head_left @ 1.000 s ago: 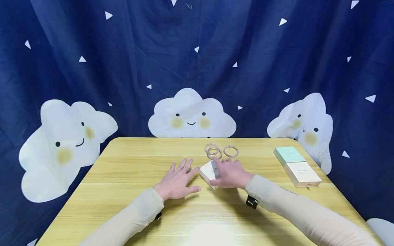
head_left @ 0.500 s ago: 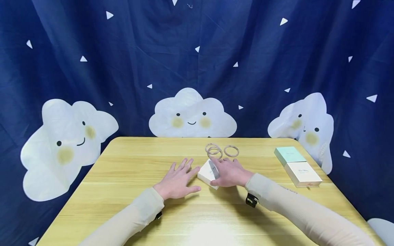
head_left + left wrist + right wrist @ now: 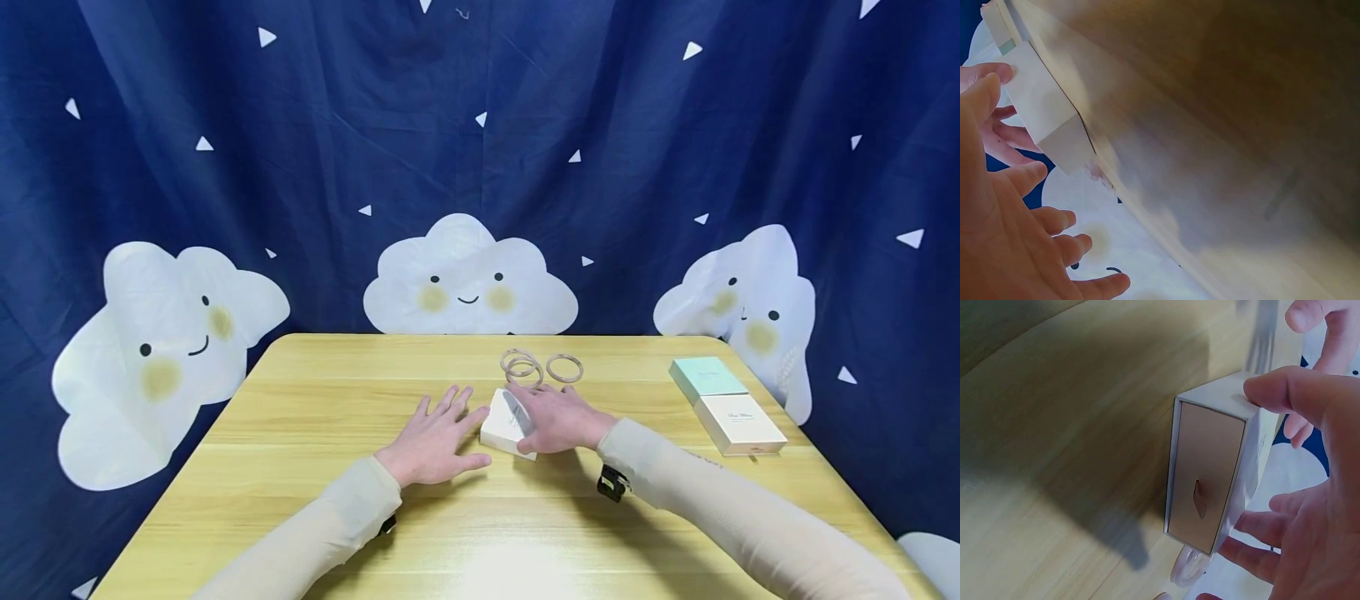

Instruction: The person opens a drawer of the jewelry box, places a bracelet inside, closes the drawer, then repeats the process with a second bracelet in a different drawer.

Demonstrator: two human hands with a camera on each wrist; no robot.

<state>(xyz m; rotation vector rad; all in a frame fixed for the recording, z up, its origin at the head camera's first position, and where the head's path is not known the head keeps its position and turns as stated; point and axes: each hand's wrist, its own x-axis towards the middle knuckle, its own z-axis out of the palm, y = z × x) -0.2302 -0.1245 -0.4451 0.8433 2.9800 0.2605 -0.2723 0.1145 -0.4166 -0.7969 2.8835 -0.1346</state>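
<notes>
A small white drawer box [image 3: 501,427] lies on the table at the middle, set at an angle. My right hand [image 3: 564,418] grips it from the right, thumb on the near side and fingers toward the far side. In the right wrist view a pinkish drawer front [image 3: 1205,469] with a small ribbon tab [image 3: 1200,500] fills one end of the box. My left hand [image 3: 431,442] is spread low over the table on the left, fingers straight, its index fingertip right by the box's left corner. The left wrist view shows its fingers [image 3: 1054,220] apart and holding nothing.
Just beyond the box lie two overlapping pinkish bangles [image 3: 522,362], with a single bangle [image 3: 565,357] to their right. A mint green box [image 3: 708,377] and a white box [image 3: 738,421] sit end to end near the right edge of the wooden table [image 3: 322,417].
The right hand has turned the white box a little and shifted it slightly left. The left hand stays nearly where it was.
</notes>
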